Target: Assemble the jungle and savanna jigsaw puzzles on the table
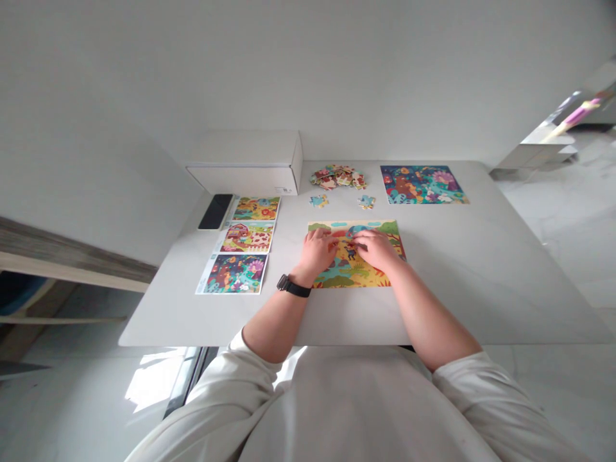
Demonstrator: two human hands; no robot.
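Note:
Both of my hands are over a colourful animal-scene jigsaw puzzle (341, 279) lying flat on the table in front of me. My left hand (318, 250) rests on its left half, fingers bent and lying against the surface, with a black watch on the wrist. On the upper right half, my right hand (376, 249) has its thumb and fingers drawn together at the picture. Whatever is between those fingertips is too small and covered to make out. Beyond the puzzle's top edge lie two loose pieces, a left one (318, 201) and a right one (366, 202).
A pile of puzzle pieces (338, 176) lies near the wall. Another puzzle picture (423, 185) is at the back right. A white box (245, 178), a dark phone (215, 212) and three picture cards (235, 274) occupy the left side of the table (457, 276).

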